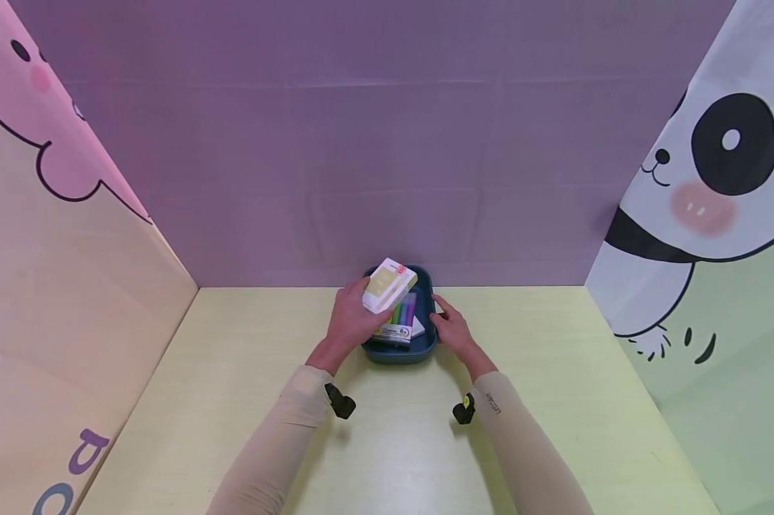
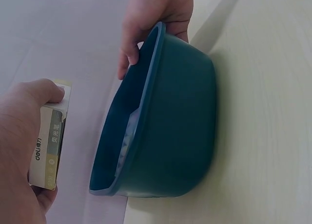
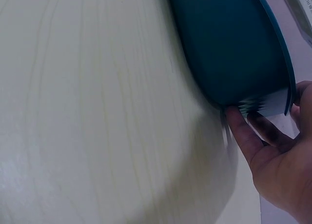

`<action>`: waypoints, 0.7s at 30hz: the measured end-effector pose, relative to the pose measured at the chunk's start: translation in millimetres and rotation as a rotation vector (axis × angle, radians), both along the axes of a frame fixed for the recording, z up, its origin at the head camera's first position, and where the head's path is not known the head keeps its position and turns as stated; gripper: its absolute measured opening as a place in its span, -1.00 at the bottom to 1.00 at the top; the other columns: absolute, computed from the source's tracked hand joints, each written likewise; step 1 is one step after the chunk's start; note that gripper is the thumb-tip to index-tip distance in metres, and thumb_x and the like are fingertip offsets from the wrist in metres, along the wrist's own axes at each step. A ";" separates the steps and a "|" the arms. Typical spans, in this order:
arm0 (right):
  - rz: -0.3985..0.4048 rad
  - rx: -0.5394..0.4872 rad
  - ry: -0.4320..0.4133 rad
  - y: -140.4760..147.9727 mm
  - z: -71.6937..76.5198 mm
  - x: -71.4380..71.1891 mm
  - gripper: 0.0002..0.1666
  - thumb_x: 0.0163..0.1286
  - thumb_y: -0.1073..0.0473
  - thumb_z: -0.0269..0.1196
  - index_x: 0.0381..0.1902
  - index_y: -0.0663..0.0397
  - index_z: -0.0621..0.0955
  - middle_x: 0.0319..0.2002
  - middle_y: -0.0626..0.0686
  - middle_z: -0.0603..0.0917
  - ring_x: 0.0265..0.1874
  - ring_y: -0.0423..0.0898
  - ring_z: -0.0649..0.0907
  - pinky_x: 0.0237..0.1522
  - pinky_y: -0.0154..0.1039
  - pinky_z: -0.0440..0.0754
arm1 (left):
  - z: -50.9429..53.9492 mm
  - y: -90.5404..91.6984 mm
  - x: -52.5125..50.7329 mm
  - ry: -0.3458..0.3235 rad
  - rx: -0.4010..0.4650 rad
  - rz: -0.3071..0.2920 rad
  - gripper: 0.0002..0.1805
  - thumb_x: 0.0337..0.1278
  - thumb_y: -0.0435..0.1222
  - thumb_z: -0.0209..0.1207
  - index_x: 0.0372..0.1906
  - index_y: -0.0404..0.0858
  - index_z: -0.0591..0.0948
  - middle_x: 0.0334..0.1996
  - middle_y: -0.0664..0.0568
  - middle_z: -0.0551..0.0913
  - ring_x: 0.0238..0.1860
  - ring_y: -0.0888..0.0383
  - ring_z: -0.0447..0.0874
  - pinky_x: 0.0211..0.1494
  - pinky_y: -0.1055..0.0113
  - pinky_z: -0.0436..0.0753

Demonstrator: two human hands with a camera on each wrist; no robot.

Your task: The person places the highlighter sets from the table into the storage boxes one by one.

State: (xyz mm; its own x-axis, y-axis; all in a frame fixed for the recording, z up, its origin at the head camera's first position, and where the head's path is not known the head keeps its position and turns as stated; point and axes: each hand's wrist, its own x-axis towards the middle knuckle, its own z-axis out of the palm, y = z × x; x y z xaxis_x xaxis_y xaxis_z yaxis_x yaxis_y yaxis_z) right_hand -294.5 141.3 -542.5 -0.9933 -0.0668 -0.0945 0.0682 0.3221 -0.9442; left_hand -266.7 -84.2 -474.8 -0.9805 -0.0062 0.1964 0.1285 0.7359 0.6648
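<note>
My left hand (image 1: 350, 316) grips a small white and yellow highlighter box (image 1: 390, 285), raised over the left part of a dark blue-green plastic bin (image 1: 400, 355). Thumb and fingers lie on opposite sides of the box (image 2: 51, 136) in the left wrist view. My right hand (image 1: 454, 330) holds the bin's right side, with fingers at the rim and others against the outer wall (image 3: 234, 53). Inside the bin is a clear pack of colored pens (image 1: 396, 332), with a white item (image 1: 417, 327) beside it, partly hidden.
The bin stands on a pale wood-grain table (image 1: 400, 443), close to the purple back wall (image 1: 387, 157). Printed side panels rise at the left (image 1: 71, 300) and right (image 1: 715, 300). Small black devices sit on both wrists.
</note>
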 end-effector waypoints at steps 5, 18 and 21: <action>-0.008 -0.011 -0.003 -0.4 -0.7 -0.2 -0.42 0.52 0.15 0.02 0.46 -0.19 0.30 -0.02 0.25 0.57 -0.25 0.02 0.59 -0.39 -0.21 0.65 | -7.4 1.1 -1.8 0.003 -0.009 -0.005 -0.06 -0.06 0.09 0.37 0.39 -0.28 0.31 0.19 -0.12 0.44 0.08 -0.04 0.34 0.12 0.08 0.51; -0.005 0.000 -0.003 0.9 -1.1 -1.0 -0.42 0.51 0.12 0.03 0.46 -0.21 0.31 -0.01 0.25 0.57 -0.24 0.03 0.58 -0.37 -0.23 0.64 | -18.6 7.8 -2.2 -0.008 -0.020 -0.019 -0.07 -0.08 0.08 0.38 0.37 -0.29 0.34 0.11 -0.14 0.49 0.02 -0.04 0.37 0.06 0.12 0.51; -0.010 0.006 -0.007 0.7 -1.4 -0.5 -0.42 0.51 0.11 0.02 0.46 -0.23 0.31 -0.01 0.24 0.56 -0.23 0.03 0.57 -0.36 -0.24 0.64 | -19.1 8.5 -0.6 -0.002 -0.016 -0.022 -0.07 -0.09 0.07 0.39 0.36 -0.30 0.34 0.11 -0.15 0.50 0.03 -0.05 0.37 0.07 0.11 0.50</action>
